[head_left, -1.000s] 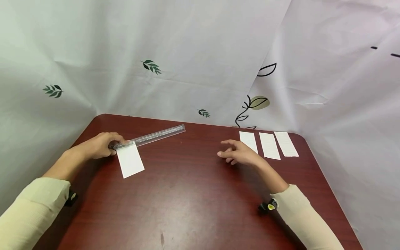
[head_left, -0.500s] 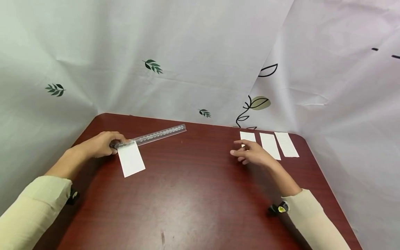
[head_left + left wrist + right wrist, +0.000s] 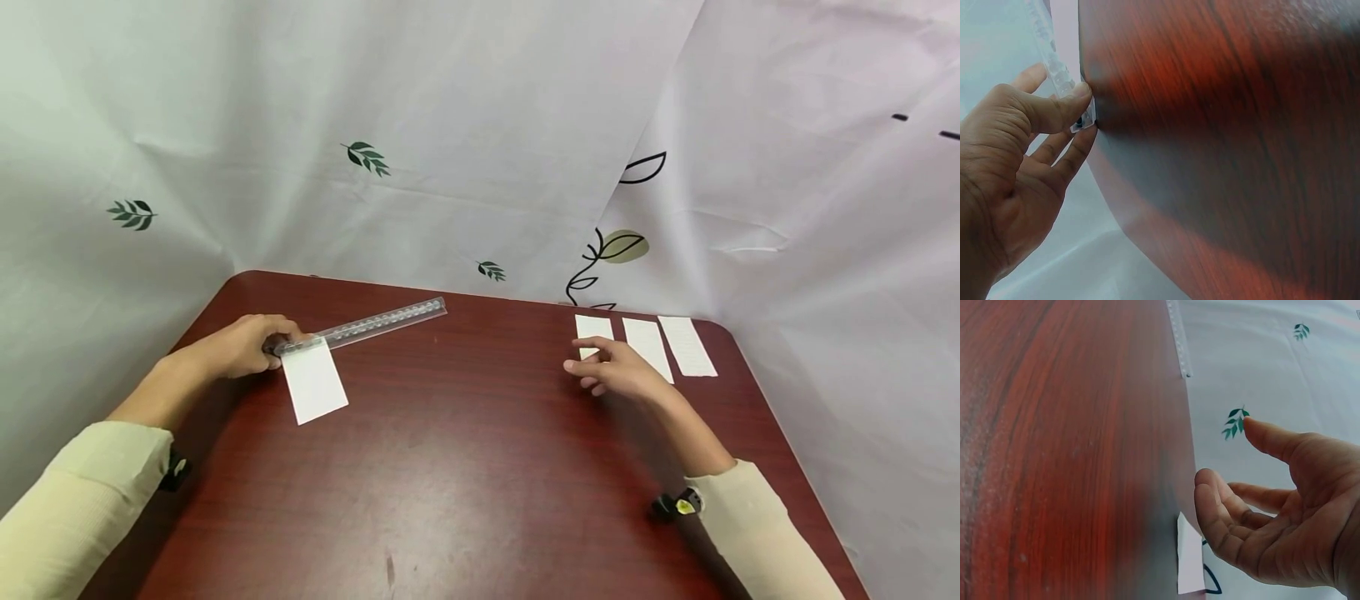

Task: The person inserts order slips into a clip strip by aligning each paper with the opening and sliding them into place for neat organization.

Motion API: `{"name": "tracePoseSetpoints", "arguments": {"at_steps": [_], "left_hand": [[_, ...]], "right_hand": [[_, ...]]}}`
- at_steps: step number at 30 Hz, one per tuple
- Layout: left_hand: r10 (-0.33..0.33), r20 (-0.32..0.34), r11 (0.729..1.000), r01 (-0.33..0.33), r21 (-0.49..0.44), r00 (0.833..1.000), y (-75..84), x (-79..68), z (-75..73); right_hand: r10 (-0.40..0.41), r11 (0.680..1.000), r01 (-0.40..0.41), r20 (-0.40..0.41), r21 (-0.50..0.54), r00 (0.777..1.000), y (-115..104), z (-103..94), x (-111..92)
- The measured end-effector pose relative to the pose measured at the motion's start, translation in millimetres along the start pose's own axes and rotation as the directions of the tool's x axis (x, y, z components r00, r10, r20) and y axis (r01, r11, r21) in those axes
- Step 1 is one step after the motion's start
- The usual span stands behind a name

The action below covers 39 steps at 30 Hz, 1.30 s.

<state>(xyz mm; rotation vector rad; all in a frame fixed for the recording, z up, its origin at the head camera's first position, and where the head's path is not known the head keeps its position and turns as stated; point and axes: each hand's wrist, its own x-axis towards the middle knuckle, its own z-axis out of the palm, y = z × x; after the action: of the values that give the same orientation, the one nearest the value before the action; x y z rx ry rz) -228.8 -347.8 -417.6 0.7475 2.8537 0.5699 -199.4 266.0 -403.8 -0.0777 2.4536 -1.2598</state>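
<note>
My left hand (image 3: 242,346) pinches the left end of a clear plastic ruler (image 3: 386,322) with a wavy pattern along it. In the left wrist view the thumb (image 3: 1063,111) lies on that end and fingers curl at its side. A white paper slip (image 3: 317,385) lies on the table, its top edge at the ruler; whether it is pinched too, I cannot tell. My right hand (image 3: 621,371) holds nothing, its fingers loosely bent, in front of the leftmost of three white paper strips (image 3: 592,326) and partly hiding it.
The other two strips, a middle one (image 3: 647,346) and a right one (image 3: 686,346), lie at the back right of the dark red table (image 3: 450,467). A pale leaf-printed curtain (image 3: 465,167) hangs along the table's back and sides.
My right hand has moved right, from left of the strips to over the leftmost one, slowing at the end. Left hand, ruler and slip stay about where they were.
</note>
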Motion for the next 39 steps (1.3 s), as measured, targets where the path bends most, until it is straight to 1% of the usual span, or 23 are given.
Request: {"name": "tracePoseSetpoints", "arguments": {"at_steps": [8, 14, 18, 22, 28, 39], "left_hand": [[-0.008, 0.004, 1.0, 0.008, -0.004, 1.0, 0.9, 0.8, -0.2], [-0.009, 0.006, 1.0, 0.009, 0.002, 1.0, 1.8, 1.3, -0.5], [-0.013, 0.008, 1.0, 0.013, -0.001, 1.0, 3.1, 1.6, -0.1], [-0.01, 0.006, 1.0, 0.01, 0.002, 1.0, 3.5, 1.1, 0.1], [-0.014, 0.007, 1.0, 0.014, -0.003, 1.0, 4.0, 0.8, -0.3], [-0.03, 0.011, 0.999, 0.03, -0.011, 0.999, 3.7, -0.5, -0.8]], "right_hand": [[-0.002, 1.0, 0.003, -0.015, 0.023, 1.0, 2.6, -9.9, -4.9], [-0.005, 0.999, 0.006, -0.023, 0.041, 1.0, 9.9, -18.4, -5.8], [-0.006, 0.999, 0.007, -0.028, 0.033, 1.0, 14.9, -25.5, -4.8], [0.003, 0.999, -0.001, -0.047, 0.039, 0.999, 20.3, -32.1, -3.8], [0.031, 0.997, -0.026, -0.07, 0.078, 0.997, 27.9, -39.6, -2.9], [0.035, 0.994, -0.025, -0.098, 0.102, 0.995, 31.0, -50.2, -3.4]]}}
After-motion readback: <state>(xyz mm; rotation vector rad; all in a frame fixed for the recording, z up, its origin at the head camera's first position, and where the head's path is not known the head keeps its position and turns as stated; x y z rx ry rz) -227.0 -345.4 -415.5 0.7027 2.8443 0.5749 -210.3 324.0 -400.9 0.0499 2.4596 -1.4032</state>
